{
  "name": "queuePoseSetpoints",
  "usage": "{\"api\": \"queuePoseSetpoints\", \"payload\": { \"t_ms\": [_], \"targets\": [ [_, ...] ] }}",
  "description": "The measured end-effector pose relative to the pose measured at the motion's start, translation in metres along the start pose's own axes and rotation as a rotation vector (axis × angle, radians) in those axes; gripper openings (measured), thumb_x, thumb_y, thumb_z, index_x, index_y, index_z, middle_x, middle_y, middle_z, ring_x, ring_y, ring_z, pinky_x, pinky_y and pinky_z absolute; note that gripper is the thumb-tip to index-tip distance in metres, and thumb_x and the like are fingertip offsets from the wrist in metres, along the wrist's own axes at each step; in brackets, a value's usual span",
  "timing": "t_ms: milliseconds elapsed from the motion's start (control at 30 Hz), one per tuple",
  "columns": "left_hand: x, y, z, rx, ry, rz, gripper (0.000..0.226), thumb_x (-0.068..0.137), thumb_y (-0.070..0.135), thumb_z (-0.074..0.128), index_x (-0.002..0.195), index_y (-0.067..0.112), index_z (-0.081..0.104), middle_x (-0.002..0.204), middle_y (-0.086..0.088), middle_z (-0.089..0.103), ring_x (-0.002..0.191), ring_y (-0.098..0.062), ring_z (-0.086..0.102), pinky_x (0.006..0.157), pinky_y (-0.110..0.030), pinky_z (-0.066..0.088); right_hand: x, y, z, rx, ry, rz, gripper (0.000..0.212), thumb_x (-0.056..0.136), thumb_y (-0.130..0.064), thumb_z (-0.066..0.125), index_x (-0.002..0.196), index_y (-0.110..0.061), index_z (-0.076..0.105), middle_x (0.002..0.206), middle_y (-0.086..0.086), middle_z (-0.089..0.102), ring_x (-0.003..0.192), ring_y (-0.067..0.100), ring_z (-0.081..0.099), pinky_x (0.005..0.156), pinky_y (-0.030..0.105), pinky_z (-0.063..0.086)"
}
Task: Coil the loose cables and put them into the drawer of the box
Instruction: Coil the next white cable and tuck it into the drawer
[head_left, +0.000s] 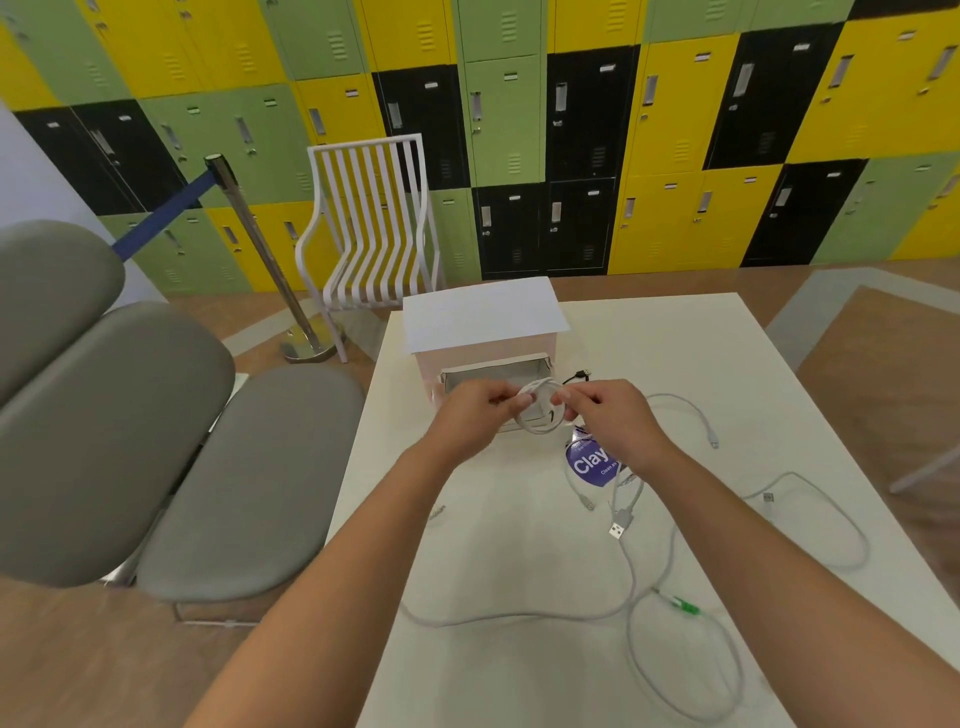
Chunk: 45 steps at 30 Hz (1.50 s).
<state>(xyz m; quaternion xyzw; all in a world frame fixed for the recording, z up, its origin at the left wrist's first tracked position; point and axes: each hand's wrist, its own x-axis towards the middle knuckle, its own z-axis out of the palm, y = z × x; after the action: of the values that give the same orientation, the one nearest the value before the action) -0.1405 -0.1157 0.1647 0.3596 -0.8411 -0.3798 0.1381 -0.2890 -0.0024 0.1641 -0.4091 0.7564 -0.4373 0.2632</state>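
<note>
Seen from the head camera, the left hand (480, 410) and right hand (605, 415) each pinch a side of a coiled white cable (540, 410), fingers (524, 400) clamped on its loops just above the open drawer (496, 376) of the pale box (483, 322) on the counter (519, 649). The coiling of this cable looks finished; the next move is probably to lower it into the drawer without the loops springing loose. The drawer's visible interior shows nothing, while several loose cables (675, 597) sprawl across the counter, uncoiled.
</note>
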Motion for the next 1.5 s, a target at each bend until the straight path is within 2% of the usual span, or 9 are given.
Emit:
{"api": "queuePoseSetpoints", "payload": {
  "t_ms": [233, 333, 433, 600, 767, 933, 1133, 1267, 1500],
  "targets": [
    [-0.005, 0.008, 0.008, -0.398, 0.166, -0.119, 0.022, 0.092, 0.009, 0.065, 0.112, 0.002, 0.071, 0.083, -0.011, 0.068, 0.053, 0.002, 0.055, 0.056, -0.006, 0.045, -0.002, -0.002, -0.002, 0.172, -0.017, -0.01, 0.023, 0.095, -0.028, 0.059, 0.095, -0.012, 0.075, 0.071, -0.002, 0.061, 0.055, 0.01, 0.049, 0.058, 0.021, 0.047],
    [-0.001, 0.005, 0.011, -0.551, 0.208, -0.174, 0.023, 0.092, 0.008, 0.064, 0.112, 0.0, 0.071, 0.082, -0.015, 0.065, 0.067, -0.021, 0.057, 0.077, -0.03, 0.057, -0.003, 0.005, -0.007, 0.195, -0.083, 0.018, 0.019, 0.095, -0.023, 0.059, 0.107, -0.015, 0.072, 0.083, 0.006, 0.066, 0.064, 0.011, 0.057, 0.061, 0.014, 0.05],
    [0.003, -0.001, 0.012, -0.629, 0.261, -0.217, 0.016, 0.092, 0.01, 0.065, 0.105, 0.007, 0.074, 0.075, -0.013, 0.064, 0.066, -0.024, 0.055, 0.084, -0.046, 0.056, -0.006, 0.016, -0.011, 0.158, -0.193, 0.111, 0.018, 0.093, -0.02, 0.063, 0.109, -0.019, 0.071, 0.09, 0.0, 0.069, 0.073, 0.007, 0.06, 0.066, 0.011, 0.048],
    [0.007, -0.003, 0.01, -0.684, 0.329, -0.251, 0.011, 0.09, 0.012, 0.068, 0.094, 0.018, 0.076, 0.061, 0.003, 0.066, 0.066, -0.022, 0.058, 0.077, -0.04, 0.058, -0.011, 0.035, -0.007, 0.094, -0.338, 0.224, 0.02, 0.085, -0.038, 0.071, 0.09, -0.019, 0.072, 0.078, -0.011, 0.071, 0.075, 0.005, 0.058, 0.071, 0.019, 0.043],
    [0.01, -0.006, 0.011, -0.701, 0.304, -0.284, 0.016, 0.091, 0.012, 0.067, 0.104, 0.011, 0.075, 0.066, -0.005, 0.065, 0.062, -0.02, 0.058, 0.075, -0.033, 0.057, -0.013, 0.038, -0.008, 0.344, -0.369, 0.24, 0.017, 0.082, -0.007, 0.074, 0.1, -0.007, 0.072, 0.076, 0.006, 0.07, 0.062, 0.013, 0.063, 0.057, 0.016, 0.049],
    [0.008, -0.007, 0.016, -0.766, 0.202, -0.293, 0.023, 0.093, 0.007, 0.063, 0.114, 0.001, 0.069, 0.077, -0.013, 0.064, 0.07, -0.023, 0.059, 0.08, -0.031, 0.058, -0.002, 0.039, -0.007, 0.603, -0.269, 0.276, 0.026, 0.097, -0.003, 0.052, 0.12, -0.004, 0.063, 0.091, 0.013, 0.069, 0.083, 0.021, 0.07, 0.089, 0.028, 0.053],
    [0.007, 0.004, 0.023, -0.769, 0.093, -0.273, 0.026, 0.092, 0.009, 0.065, 0.116, 0.002, 0.069, 0.084, -0.014, 0.063, 0.068, -0.021, 0.06, 0.07, -0.022, 0.058, 0.004, 0.027, 0.002, 0.956, -0.023, 0.334, 0.021, 0.089, -0.003, 0.065, 0.11, -0.003, 0.065, 0.084, 0.009, 0.07, 0.071, 0.018, 0.066, 0.064, 0.021, 0.056],
    [0.009, 0.009, 0.024, -0.765, 0.111, -0.293, 0.025, 0.092, 0.009, 0.065, 0.115, 0.001, 0.069, 0.089, -0.016, 0.064, 0.076, -0.026, 0.055, 0.065, -0.02, 0.056, 0.005, 0.027, 0.007, 0.917, -0.145, 0.388, 0.031, 0.09, -0.016, 0.066, 0.12, -0.009, 0.067, 0.082, -0.003, 0.064, 0.064, 0.008, 0.051, 0.054, 0.019, 0.042],
    [0.015, 0.01, 0.033, -0.682, 0.148, -0.323, 0.023, 0.091, 0.011, 0.067, 0.111, 0.0, 0.072, 0.068, -0.006, 0.064, 0.054, -0.012, 0.054, 0.069, -0.027, 0.057, 0.002, 0.015, -0.002, 1.104, -0.376, 0.448, 0.013, 0.084, -0.019, 0.055, 0.092, -0.012, 0.062, 0.085, 0.007, 0.061, 0.065, 0.018, 0.046, 0.054, 0.029, 0.041]
  ]
}}
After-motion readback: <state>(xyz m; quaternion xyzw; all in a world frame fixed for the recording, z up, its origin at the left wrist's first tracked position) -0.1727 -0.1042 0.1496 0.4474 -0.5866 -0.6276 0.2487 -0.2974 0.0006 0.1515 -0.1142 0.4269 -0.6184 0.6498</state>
